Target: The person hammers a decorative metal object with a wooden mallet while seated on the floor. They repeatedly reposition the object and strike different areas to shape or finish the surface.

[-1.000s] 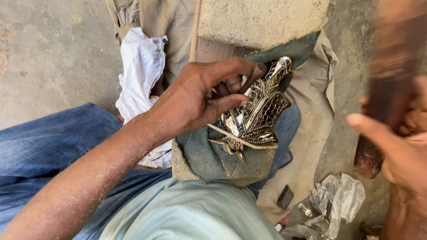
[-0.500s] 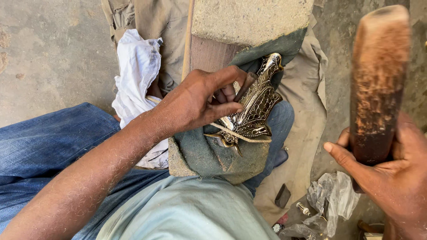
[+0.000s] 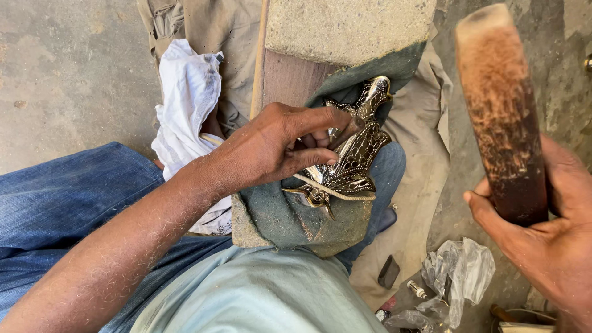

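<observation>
My left hand (image 3: 277, 148) grips an ornate, shiny engraved metal piece (image 3: 353, 157) and presses it onto a grey-green cloth pad (image 3: 290, 219) lying over my knee. The fingers and thumb pinch the piece's left edge. At the right my right hand (image 3: 542, 228) is closed around the lower end of a thick, worn wooden mallet (image 3: 502, 111), held upright and raised well clear of the metal piece.
A concrete block (image 3: 345, 28) and a wooden board (image 3: 283, 80) lie just beyond the pad. A white rag (image 3: 188, 105) sits at the left on tan cloth. Crumpled clear plastic (image 3: 453, 277) and small dark bits lie on the concrete floor at lower right.
The mallet in my right hand has come up from a blurred swing into a steady upright hold at the right. My left hand keeps the metal piece in place.
</observation>
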